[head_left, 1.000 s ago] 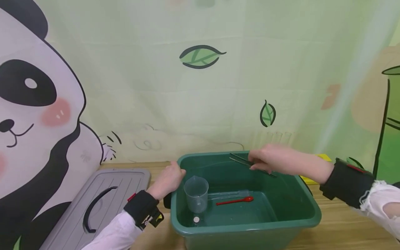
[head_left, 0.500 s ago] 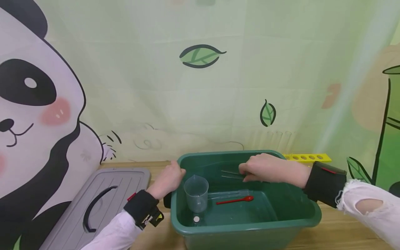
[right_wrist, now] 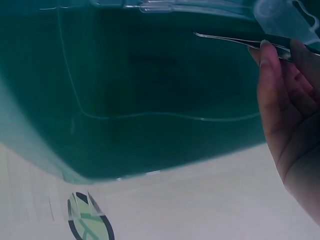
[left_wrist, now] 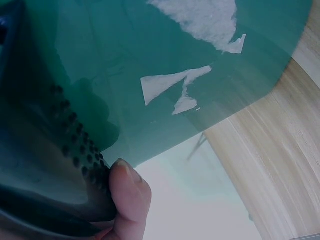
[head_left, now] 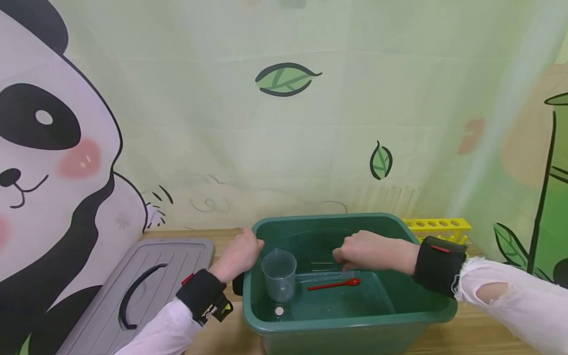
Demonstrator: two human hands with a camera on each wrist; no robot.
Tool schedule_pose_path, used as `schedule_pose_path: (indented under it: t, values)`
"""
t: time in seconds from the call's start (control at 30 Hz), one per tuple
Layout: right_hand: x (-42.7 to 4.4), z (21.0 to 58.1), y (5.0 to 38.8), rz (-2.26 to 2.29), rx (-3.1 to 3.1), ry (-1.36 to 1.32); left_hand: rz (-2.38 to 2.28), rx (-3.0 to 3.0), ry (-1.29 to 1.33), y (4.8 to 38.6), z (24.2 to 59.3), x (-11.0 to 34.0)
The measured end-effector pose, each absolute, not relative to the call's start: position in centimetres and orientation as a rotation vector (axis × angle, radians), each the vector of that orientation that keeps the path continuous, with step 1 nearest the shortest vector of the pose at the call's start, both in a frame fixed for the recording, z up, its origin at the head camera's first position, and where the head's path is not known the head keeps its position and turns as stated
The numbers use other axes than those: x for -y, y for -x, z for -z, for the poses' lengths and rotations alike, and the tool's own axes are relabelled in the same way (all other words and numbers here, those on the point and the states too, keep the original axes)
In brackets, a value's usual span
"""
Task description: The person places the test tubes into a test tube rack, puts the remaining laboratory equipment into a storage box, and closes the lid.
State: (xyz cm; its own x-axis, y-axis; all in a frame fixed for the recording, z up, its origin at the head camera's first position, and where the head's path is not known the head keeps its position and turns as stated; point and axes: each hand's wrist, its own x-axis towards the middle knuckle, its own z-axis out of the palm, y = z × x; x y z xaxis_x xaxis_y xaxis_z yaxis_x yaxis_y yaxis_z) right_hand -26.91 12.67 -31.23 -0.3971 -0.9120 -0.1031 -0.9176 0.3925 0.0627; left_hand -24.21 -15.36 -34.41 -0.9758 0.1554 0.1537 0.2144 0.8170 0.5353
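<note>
A green plastic bin stands on the table. My left hand grips a dark, studded handle at the bin's left side, its thumb showing in the left wrist view. Inside the bin, my right hand pinches a pair of metal tweezers with curved tips, held above the floor. Near the tweezers lie clear plastic pieces and a red spoon. A clear measuring cup stands at the bin's left end, with a small white round thing in front of it.
Left of the bin lies a grey lid with a black handle. Behind the bin's right end is a yellow test tube rack, with clear tubes standing nearby. A printed cloth hangs behind the wooden table.
My right hand has moved from over the bin's back rim down and forward into it, slightly leftward, carrying the tweezers. My left hand has stayed in place.
</note>
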Motion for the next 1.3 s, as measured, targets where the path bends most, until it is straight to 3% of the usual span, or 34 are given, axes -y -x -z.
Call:
schedule_pose_path:
  t: [0.5,1.3]
  values:
    - [-11.2,34.8,27.5,-0.520,-2.493,1.708,0.891,2.913,0.269,24.3,34.6,15.3]
    - [-10.4,38.7,28.2,-0.597,-2.450,1.724,0.881,2.916,0.269,24.3,34.5,15.4]
